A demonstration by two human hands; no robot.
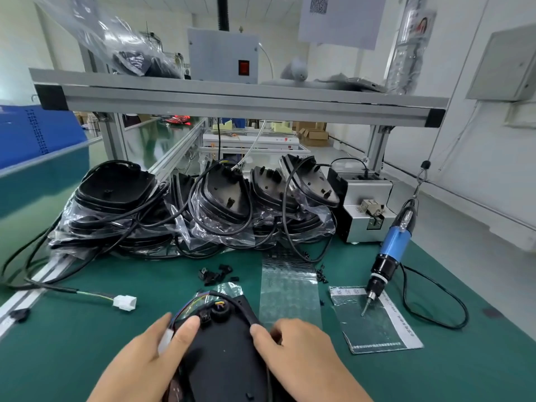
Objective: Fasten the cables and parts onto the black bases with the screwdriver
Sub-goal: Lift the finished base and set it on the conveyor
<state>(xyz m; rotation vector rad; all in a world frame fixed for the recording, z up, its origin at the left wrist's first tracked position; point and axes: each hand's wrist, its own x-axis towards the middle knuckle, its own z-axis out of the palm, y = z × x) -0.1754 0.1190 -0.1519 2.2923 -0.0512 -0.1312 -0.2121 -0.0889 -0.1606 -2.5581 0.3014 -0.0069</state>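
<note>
A black base (pixel 223 352) lies on the green mat at the near edge, between my hands. My left hand (pixel 145 358) grips its left side, with the thumb pressing beside a small black clip (pixel 205 317) and a white connector under the fingers. My right hand (pixel 298 355) holds the right rim, its fingers curled over the black cable (pixel 243 307) that loops round the top. Coloured wires (pixel 193 303) run into a round grommet. The blue electric screwdriver (pixel 390 253) hangs to the right with its tip on a plastic bag; neither hand touches it.
A pile of black bases with cables in plastic bags (pixel 185 210) fills the back of the mat. Loose black clips (pixel 216 274) and screws (pixel 320 274) lie in the middle. A grey screw feeder (pixel 362 210) stands at the back right. A white plug (pixel 124 302) lies at the left.
</note>
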